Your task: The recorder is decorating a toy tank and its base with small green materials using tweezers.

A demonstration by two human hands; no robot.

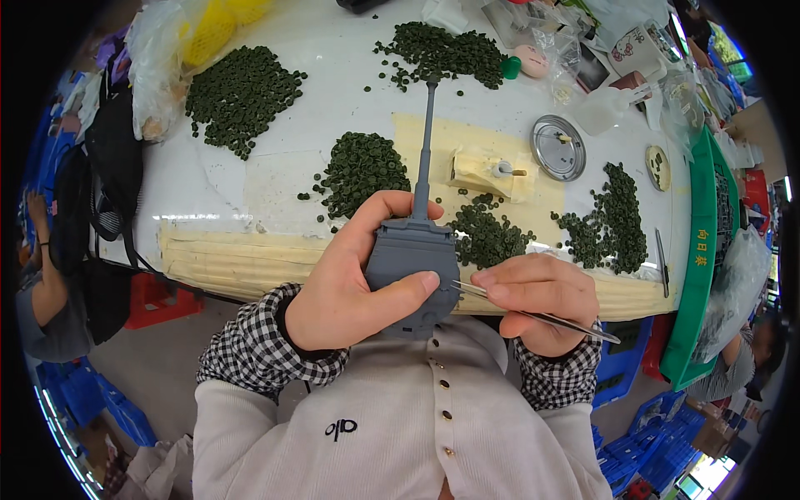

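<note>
My left hand [367, 283] is closed round a grey model tank turret [410, 260], its thumb lying across the top. The long gun barrel [424, 154] points away from me over the table. In my right hand [542, 300] is a pair of metal tweezers [558, 320], pinched between thumb and fingers. Their tips meet or nearly meet the turret's right side; whether they hold a small part there I cannot tell. Small dark green round parts [492, 233] lie in a pile just beyond my right hand, and another pile [364, 173] sits beyond my left.
More green piles lie at the far left [244, 96], far middle [442, 54] and right [612, 221]. A taped block [479, 173] stands near a round metal dish [558, 148]. Right of them are a squeeze bottle [604, 110], a pen-like tool [662, 262] and a green crate [704, 250].
</note>
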